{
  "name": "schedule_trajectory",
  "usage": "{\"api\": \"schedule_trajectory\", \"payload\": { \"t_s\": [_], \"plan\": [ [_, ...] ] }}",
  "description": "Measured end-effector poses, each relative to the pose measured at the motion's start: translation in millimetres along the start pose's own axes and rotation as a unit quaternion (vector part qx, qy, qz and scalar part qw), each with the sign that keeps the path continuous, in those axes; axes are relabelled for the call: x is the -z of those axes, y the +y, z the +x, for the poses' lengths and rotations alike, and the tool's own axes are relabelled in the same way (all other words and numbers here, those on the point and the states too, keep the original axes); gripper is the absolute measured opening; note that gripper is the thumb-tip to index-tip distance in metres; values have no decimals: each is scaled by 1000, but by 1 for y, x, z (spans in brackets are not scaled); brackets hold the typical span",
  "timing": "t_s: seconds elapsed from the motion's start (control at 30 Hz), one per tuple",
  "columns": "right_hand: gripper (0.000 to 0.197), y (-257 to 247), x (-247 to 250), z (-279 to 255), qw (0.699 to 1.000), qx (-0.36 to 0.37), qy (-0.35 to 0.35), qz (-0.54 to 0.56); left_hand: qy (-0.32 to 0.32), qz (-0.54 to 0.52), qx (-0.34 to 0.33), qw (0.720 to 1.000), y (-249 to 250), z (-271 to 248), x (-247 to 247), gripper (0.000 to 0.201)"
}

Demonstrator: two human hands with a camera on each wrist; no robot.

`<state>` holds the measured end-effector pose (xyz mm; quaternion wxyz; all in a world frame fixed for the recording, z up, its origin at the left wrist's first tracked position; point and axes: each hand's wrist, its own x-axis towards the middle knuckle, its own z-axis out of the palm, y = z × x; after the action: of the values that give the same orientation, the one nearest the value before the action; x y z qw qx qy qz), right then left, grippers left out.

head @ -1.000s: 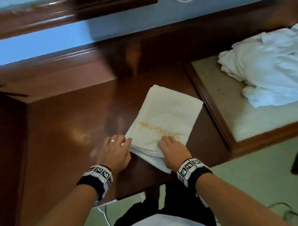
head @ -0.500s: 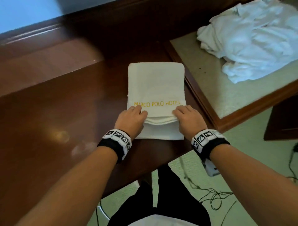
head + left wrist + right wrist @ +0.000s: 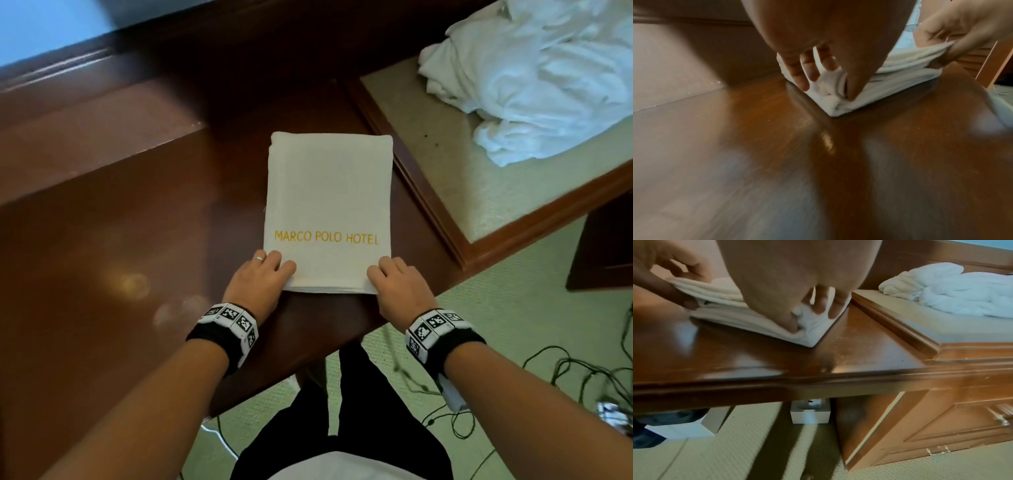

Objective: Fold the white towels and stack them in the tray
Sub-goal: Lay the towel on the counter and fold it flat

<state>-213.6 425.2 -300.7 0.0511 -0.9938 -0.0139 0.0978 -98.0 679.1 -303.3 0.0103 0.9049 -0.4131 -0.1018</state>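
Note:
A folded white towel (image 3: 329, 198) with gold "MARCO POLO HOTEL" lettering lies flat on the dark wooden table (image 3: 120, 274), square to me. My left hand (image 3: 265, 272) pinches its near left corner. In the left wrist view, that hand's thumb and fingers (image 3: 805, 81) clamp the stacked layers of the towel (image 3: 890, 78). My right hand (image 3: 392, 275) pinches the near right corner, and the right wrist view shows its fingers (image 3: 834, 309) over the towel (image 3: 731, 318) with the thumb at the edge. A crumpled pile of white towels (image 3: 534, 78) lies to the right.
The pile rests on a beige surface with a wooden rim (image 3: 445, 178), beside the table and slightly lower. A raised wooden ledge (image 3: 85, 137) runs along the back left. Black cables (image 3: 565, 377) trail over the green carpet. A small white box (image 3: 809, 413) sits under the table.
The towel has turned square to me. Both hands moved out to its near corners, and the upper layers now line up with the near edge that stuck out before.

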Motion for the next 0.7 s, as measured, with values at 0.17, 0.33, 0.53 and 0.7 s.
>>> {"api": "schedule_trajectory", "payload": {
  "t_s": [0.17, 0.33, 0.53, 0.7],
  "plan": [
    [22, -4, 9, 4, 999, 16, 20, 47, -118, -38, 5, 992, -15, 13, 13, 59],
    [26, -8, 15, 54, 983, -20, 160, 83, 85, -53, 18, 995, -20, 41, 20, 61],
    [66, -1, -14, 59, 995, -85, -32, 46, -80, -29, 61, 994, -30, 50, -14, 76],
    [62, 25, -6, 53, 993, -106, -15, 42, -50, -39, 140, 988, -61, 52, 4, 74]
  ]
}}
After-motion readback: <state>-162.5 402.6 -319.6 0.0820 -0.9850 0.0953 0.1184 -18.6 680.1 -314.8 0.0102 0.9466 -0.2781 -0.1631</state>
